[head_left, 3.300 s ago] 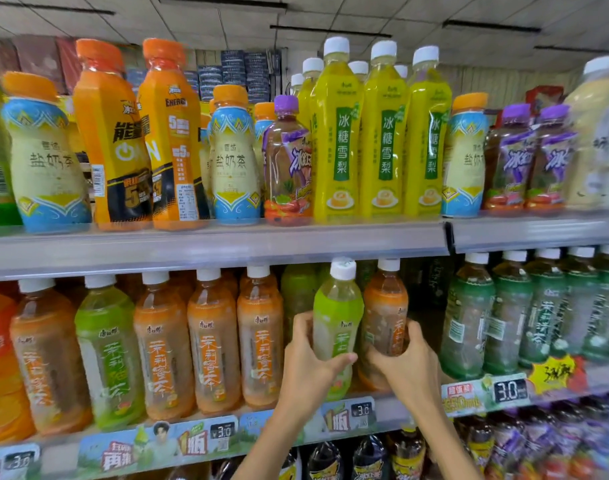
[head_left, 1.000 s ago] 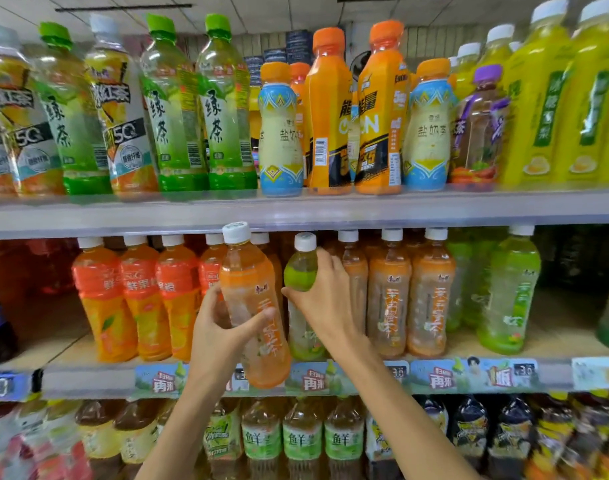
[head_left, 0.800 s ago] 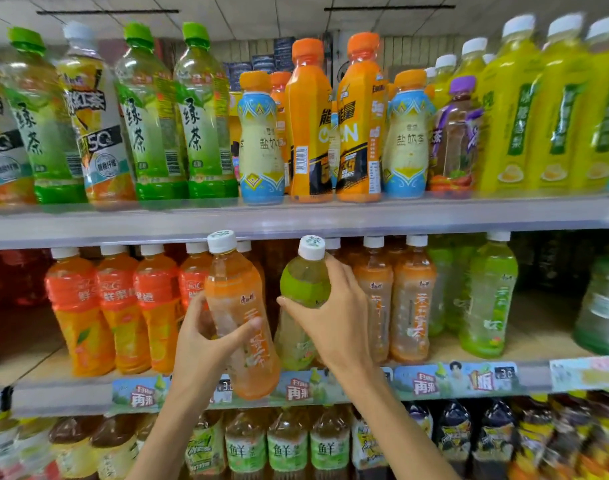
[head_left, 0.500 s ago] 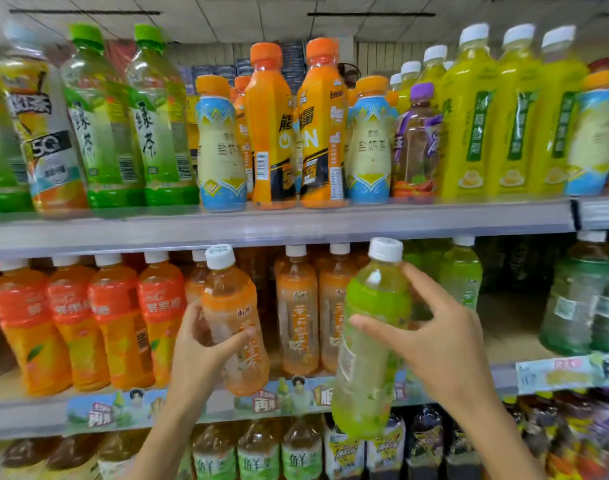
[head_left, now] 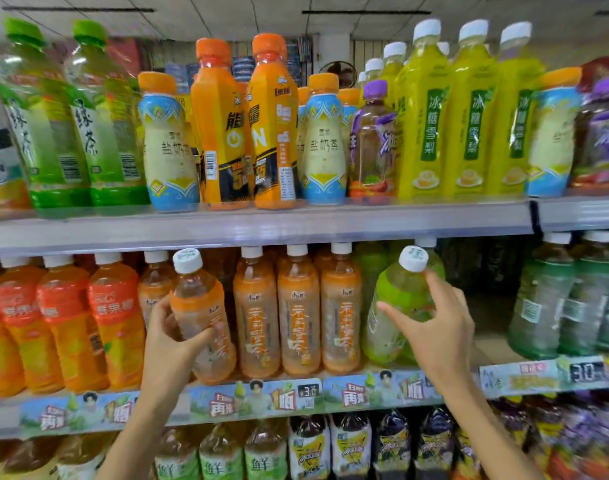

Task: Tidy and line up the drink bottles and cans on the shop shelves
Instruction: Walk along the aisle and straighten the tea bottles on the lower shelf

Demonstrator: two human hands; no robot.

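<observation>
Tracking the green bottle (head_left: pixel 400 299): half a second earlier it is out in front of the price strip (head_left: pixel 261 398), low at centre frame. Now it is right of centre, inside the middle shelf (head_left: pixel 497 351), just beside the right end of the three orange tea bottles (head_left: pixel 298 306). Another green bottle stands close behind it. It is tilted, cap toward the right. Whether its base touches the shelf I cannot tell.

Right hand (head_left: pixel 438 327): grasping the green bottle, thumb across the front, forefinger up by the neck.

Left hand (head_left: pixel 171 337): wrapped round an orange tea bottle (head_left: pixel 201 306), left of centre. This bottle leans with its cap to the left and its base at the shelf's front edge. Its place has barely shifted over the last second.

A dark gap shows between this held bottle and the row of three, about where the green bottle stood a second ago.

Reading: the green bottle has been pulled out of the orange run and carried to its own kind. Sorting by flavour looks nearly done for this pair. Remaining, as I judge it:
- stand the green bottle upright and let go
- slot the orange bottle into the gap, label forward.

Risk: the tilted green bottle could knock its neighbour behind.
</observation>
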